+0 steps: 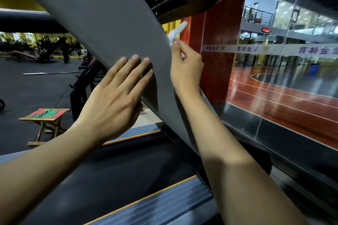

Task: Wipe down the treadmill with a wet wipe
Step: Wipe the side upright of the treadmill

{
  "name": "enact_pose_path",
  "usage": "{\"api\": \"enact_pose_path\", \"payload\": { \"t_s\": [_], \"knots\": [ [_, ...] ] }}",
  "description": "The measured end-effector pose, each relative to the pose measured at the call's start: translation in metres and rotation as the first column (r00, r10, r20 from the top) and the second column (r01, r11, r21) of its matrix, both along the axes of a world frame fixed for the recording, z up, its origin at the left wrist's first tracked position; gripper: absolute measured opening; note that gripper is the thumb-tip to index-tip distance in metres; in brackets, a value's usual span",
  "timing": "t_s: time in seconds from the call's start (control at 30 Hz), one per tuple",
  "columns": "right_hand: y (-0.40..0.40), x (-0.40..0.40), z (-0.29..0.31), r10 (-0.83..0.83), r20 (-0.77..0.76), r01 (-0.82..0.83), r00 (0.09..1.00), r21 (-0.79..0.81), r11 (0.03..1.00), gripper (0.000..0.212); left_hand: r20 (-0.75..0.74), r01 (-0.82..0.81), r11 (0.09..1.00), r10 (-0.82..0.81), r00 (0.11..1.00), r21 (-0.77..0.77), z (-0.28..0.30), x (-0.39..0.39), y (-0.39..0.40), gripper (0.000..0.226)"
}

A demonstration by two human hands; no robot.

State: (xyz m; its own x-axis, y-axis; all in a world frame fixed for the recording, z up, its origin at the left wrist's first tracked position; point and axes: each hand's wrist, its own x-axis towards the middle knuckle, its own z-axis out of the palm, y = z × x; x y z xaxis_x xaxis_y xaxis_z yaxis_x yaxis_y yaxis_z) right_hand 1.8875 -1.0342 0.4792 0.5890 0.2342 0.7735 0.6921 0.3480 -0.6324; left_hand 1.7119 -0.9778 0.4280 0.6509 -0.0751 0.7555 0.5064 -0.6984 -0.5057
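My left hand (113,97) lies flat, fingers straight, steadying the treadmill's grey upright (109,33). At two o'clock from it, my right hand (184,67) pinches the wet wipe (175,33) against the upright's edge; I'd press evenly, stroking downward.

There is one view only, from a wide-angle camera worn on the person's head — it looks forward and slightly down along both forearms. It sits very near the treadmill (102,29): the grey upright panel fills the upper middle, and the dark belt (113,173) runs beneath the arms. The left hand (117,95) and right hand (184,71) lie close to the lens, near the middle of the picture. Straight lines bow toward the edges (the wide lens). To the left the view reaches across a gym floor (27,86); to the right, through a glass wall (285,71) onto a court — no second view shares any of this.
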Motion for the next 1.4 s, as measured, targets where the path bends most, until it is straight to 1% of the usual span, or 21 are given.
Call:
{"api": "enact_pose_path", "payload": {
  "t_s": [0.1,0.17,0.23,0.3,0.37,0.43,0.5,0.57,0.63,0.7,0.77,0.8,0.87,0.93,0.97,1.07,1.13,1.2,1.27,1.33,1.4],
  "knots": [
    [-0.013,0.033,-0.049,-0.042,-0.107,0.04,0.993,-0.021,0.999,0.028,-0.02,-0.001,1.0,0.001,1.0,0.01,-0.006,0.0,0.007,0.072],
    [-0.03,0.064,-0.103,-0.135,-0.221,0.115,0.966,-0.101,0.988,0.026,-0.023,0.003,1.0,-0.003,1.0,0.011,-0.008,-0.001,0.008,0.074],
    [-0.048,0.089,-0.147,-0.231,-0.332,0.173,0.915,-0.194,0.966,0.031,-0.02,-0.002,1.0,0.002,1.0,0.007,-0.009,0.0,0.008,0.075],
    [-0.053,0.099,-0.161,-0.293,-0.356,0.208,0.887,-0.257,0.944,0.036,-0.028,-0.001,1.0,0.001,1.0,0.006,-0.009,0.001,0.009,0.076],
    [-0.041,0.091,-0.141,-0.258,-0.291,0.201,0.921,-0.212,0.956,0.03,-0.027,-0.002,1.0,0.002,1.0,0.01,-0.01,0.001,0.01,0.076],
    [-0.021,0.064,-0.112,-0.118,-0.178,0.111,0.977,-0.05,0.993,0.025,-0.024,-0.005,1.0,0.005,1.0,0.009,-0.011,0.0,0.009,0.076],
    [0.0,0.037,-0.093,-0.032,-0.072,0.04,0.997,0.117,0.992,0.031,-0.032,-0.008,1.0,0.008,0.999,0.006,-0.01,-0.001,0.008,0.074],
    [0.01,0.02,-0.094,-0.018,-0.032,0.025,0.999,0.206,0.978,0.034,-0.048,-0.022,1.0,0.022,0.999,0.007,-0.008,-0.003,0.007,0.072],
    [0.009,0.019,-0.117,-0.03,-0.037,0.038,0.999,0.234,0.971,0.037,-0.061,-0.039,0.999,0.039,0.997,0.007,-0.007,-0.005,0.006,0.072],
    [0.004,0.024,-0.156,-0.053,-0.062,0.066,0.997,0.22,0.973,0.039,-0.07,-0.048,0.999,0.048,0.996,0.006,-0.005,-0.005,0.005,0.074],
    [0.003,0.024,-0.192,-0.1,-0.1,0.116,0.99,0.169,0.979,0.031,-0.076,-0.053,0.999,0.054,0.996,0.01,-0.005,-0.005,0.004,0.076],
    [0.003,0.018,-0.2,-0.13,-0.086,0.142,0.988,0.152,0.978,0.028,-0.075,-0.055,0.998,0.056,0.996,0.013,-0.006,-0.005,0.003,0.077],
    [0.009,-0.002,-0.195,-0.177,0.079,0.16,0.981,0.183,0.97,0.031,-0.071,-0.05,0.999,0.051,0.996,0.014,-0.006,-0.006,0.003,0.078],
    [0.017,-0.025,-0.171,-0.171,0.311,0.109,0.935,0.206,0.972,0.03,-0.068,-0.027,0.999,0.029,0.997,0.02,-0.006,-0.005,0.002,0.074],
    [0.021,-0.034,-0.16,-0.17,0.395,0.095,0.903,0.203,0.975,0.027,-0.066,-0.016,1.0,0.017,0.998,0.027,-0.005,-0.005,0.003,0.072],
    [0.027,-0.036,-0.153,-0.18,0.51,0.106,0.841,0.169,0.98,0.025,-0.073,-0.016,0.999,0.018,0.997,0.033,-0.004,-0.007,0.004,0.07],
    [0.021,-0.018,-0.17,-0.207,0.545,0.144,0.812,0.156,0.977,0.034,-0.082,-0.035,0.999,0.036,0.996,0.022,-0.004,-0.008,0.001,0.073],
    [0.007,0.004,-0.199,-0.224,0.514,0.183,0.828,0.131,0.974,0.048,-0.084,-0.051,0.999,0.052,0.995,0.018,-0.004,-0.006,-0.003,0.074],
    [-0.013,0.025,-0.236,-0.217,0.363,0.213,0.906,0.051,0.976,0.062,-0.069,-0.063,0.998,0.063,0.996,0.006,-0.006,-0.002,-0.007,0.074],
    [-0.027,0.039,-0.265,-0.217,0.115,0.225,0.969,-0.063,0.972,0.059,-0.025,-0.075,0.997,0.075,0.997,-0.029,-0.01,0.004,-0.012,0.074],
    [-0.031,0.043,-0.277,-0.223,-0.06,0.215,0.973,-0.121,0.969,0.046,0.031,-0.074,0.994,0.076,0.997,-0.075,-0.013,0.014,-0.018,0.073]
  ]
}}
